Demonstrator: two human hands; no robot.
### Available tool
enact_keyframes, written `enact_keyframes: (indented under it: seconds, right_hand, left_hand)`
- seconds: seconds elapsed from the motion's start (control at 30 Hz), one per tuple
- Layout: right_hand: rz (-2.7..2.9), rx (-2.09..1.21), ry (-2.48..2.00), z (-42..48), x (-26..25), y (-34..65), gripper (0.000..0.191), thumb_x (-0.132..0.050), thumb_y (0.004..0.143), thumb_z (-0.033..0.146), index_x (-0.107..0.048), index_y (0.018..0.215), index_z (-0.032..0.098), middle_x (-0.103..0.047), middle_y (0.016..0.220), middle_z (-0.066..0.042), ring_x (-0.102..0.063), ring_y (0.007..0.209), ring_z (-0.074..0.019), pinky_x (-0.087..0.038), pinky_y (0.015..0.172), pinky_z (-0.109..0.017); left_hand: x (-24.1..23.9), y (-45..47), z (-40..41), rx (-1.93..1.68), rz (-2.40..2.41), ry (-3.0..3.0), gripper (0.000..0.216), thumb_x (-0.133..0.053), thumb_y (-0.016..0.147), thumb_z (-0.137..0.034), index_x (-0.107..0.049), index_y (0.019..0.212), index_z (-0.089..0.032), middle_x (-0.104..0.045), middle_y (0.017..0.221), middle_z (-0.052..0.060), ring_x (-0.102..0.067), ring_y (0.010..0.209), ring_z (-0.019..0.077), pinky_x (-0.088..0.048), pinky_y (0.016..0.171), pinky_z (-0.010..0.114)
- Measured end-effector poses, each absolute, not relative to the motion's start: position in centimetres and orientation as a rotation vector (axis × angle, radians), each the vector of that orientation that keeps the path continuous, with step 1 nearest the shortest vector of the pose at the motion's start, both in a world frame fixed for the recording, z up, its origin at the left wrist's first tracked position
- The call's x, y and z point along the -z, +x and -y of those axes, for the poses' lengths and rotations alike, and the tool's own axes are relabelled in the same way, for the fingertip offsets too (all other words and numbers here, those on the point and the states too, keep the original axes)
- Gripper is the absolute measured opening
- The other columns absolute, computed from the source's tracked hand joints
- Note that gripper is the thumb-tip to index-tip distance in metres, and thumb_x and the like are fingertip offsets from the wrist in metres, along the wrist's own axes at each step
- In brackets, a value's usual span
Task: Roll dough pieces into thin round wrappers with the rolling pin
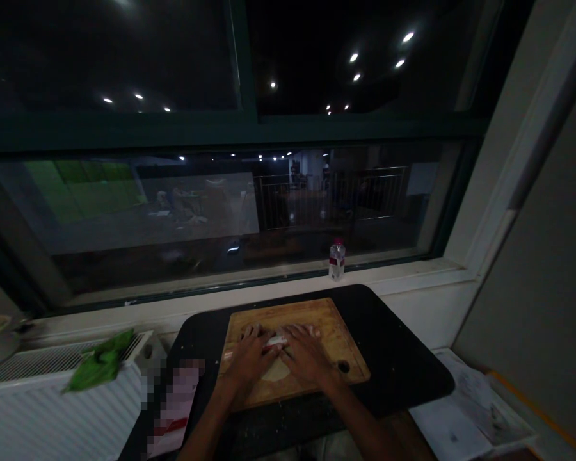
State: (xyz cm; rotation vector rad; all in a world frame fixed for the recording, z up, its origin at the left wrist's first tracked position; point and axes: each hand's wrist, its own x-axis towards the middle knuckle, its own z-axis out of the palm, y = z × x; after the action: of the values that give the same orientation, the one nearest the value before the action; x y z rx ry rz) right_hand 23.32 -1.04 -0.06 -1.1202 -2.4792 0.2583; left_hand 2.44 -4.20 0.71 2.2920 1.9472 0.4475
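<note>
A wooden cutting board (288,314) lies on the dark tabletop in front of me. My left hand (249,353) and my right hand (304,352) rest side by side on a rolling pin (274,343), with fingers bent over it and thumbs toward the middle. Between the hands a white and red part of the pin shows; most of its length is hidden under them. Beneath and just below the pin is a pale, flat, round piece of dough (276,371), partly covered by my left hand and wrist.
A pinkish packet (177,403), partly blurred out, lies at the table's left side. On the windowsill stands a clear bottle (336,262) with a pink cap. A green cloth (100,362) hangs over the white radiator (57,410). Papers (461,410) lie at the lower right.
</note>
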Motion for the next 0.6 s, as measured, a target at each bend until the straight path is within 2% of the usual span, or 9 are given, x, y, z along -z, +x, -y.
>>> enact_keyframes:
  seconds: [0.17,0.33,0.43,0.6]
  right_hand:
    - [2.472,-0.246,-1.171,1.0,0.0,23.0,0.038,-0.063,0.103,0.037,-0.068,0.14,0.029,-0.071,0.141,-0.01,-0.058,0.134,-0.0321,-0.037,0.119,-0.051]
    - [2.475,-0.272,-1.244,0.7,-0.4,22.2,0.033,-0.067,0.1,0.037,-0.072,0.131,0.025,-0.072,0.137,-0.011,-0.059,0.131,-0.0324,-0.04,0.115,-0.05]
    - [2.488,-0.28,-1.27,0.6,-0.7,22.2,0.034,-0.068,0.099,0.038,-0.072,0.13,0.024,-0.072,0.138,-0.011,-0.06,0.132,-0.0333,-0.04,0.114,-0.05]
    - [2.471,-0.267,-1.249,0.8,-0.7,22.3,0.035,-0.066,0.1,0.037,-0.071,0.132,0.023,-0.072,0.139,-0.012,-0.059,0.133,-0.0335,-0.037,0.118,-0.052]
  left_hand:
    - [-0.9,2.5,4.1,-0.432,-1.966,2.287,0.048,-0.052,0.105,-0.056,-0.076,0.137,-0.031,-0.07,0.142,0.013,-0.058,0.135,0.0359,-0.043,0.115,0.049]
    - [-1.1,2.8,3.9,-0.376,-2.001,2.283,0.048,-0.051,0.105,-0.058,-0.077,0.135,-0.031,-0.07,0.14,0.014,-0.058,0.136,0.0368,-0.042,0.115,0.051]
    - [-1.1,3.0,3.9,-0.353,-2.057,2.256,0.05,-0.051,0.105,-0.06,-0.077,0.136,-0.031,-0.066,0.149,0.015,-0.055,0.14,0.0389,-0.043,0.114,0.053]
    - [-1.0,3.1,4.2,-0.331,-2.037,2.252,0.054,-0.046,0.106,-0.061,-0.071,0.145,-0.034,-0.065,0.149,0.014,-0.054,0.14,0.0382,-0.042,0.115,0.054]
